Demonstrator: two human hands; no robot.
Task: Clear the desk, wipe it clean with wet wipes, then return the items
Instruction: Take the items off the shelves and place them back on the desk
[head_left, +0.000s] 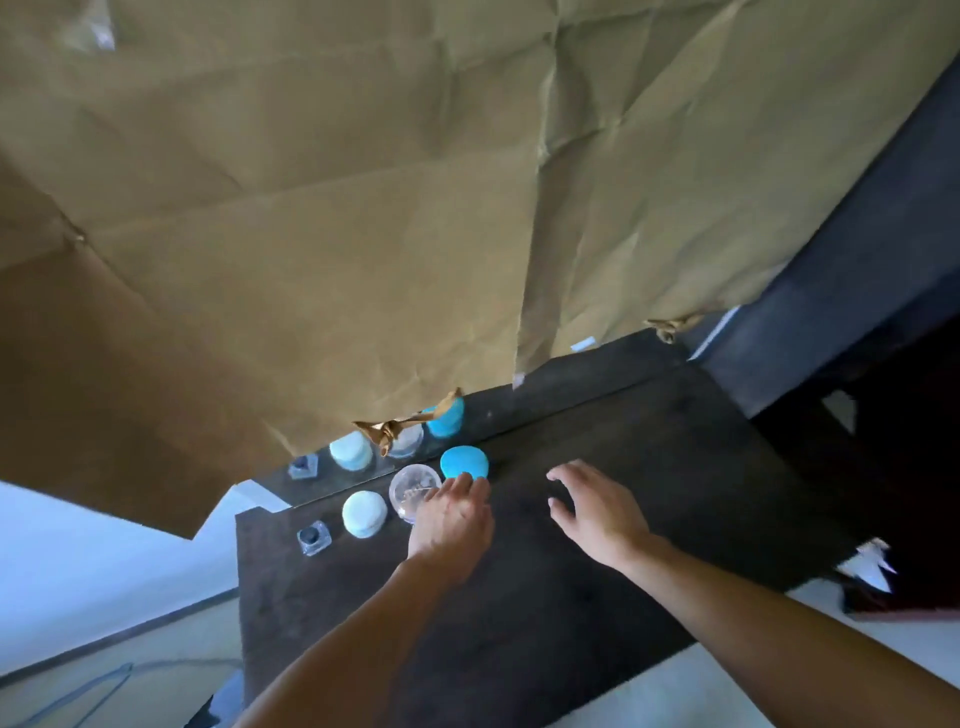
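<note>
A dark wooden desk (649, 467) runs below a mirror covered with brown paper. Along its back left stand a small square glass bottle (314, 538), a pale round jar (364, 513), a clear round jar (413, 488) and a bright blue round jar (464, 462). My left hand (451, 519) lies flat by the clear jar, fingertips touching its right side and reaching toward the blue jar; whether it grips the jar is unclear. My right hand (597, 506) hovers over the bare desk to the right, fingers spread, holding nothing.
Crumpled brown paper (363, 208) covers the mirror above; a bare strip at its bottom reflects the jars. A dark wall or cabinet (857, 270) rises at the right. White floor (78, 571) lies left of the desk, and white scraps (867, 566) sit off its right edge.
</note>
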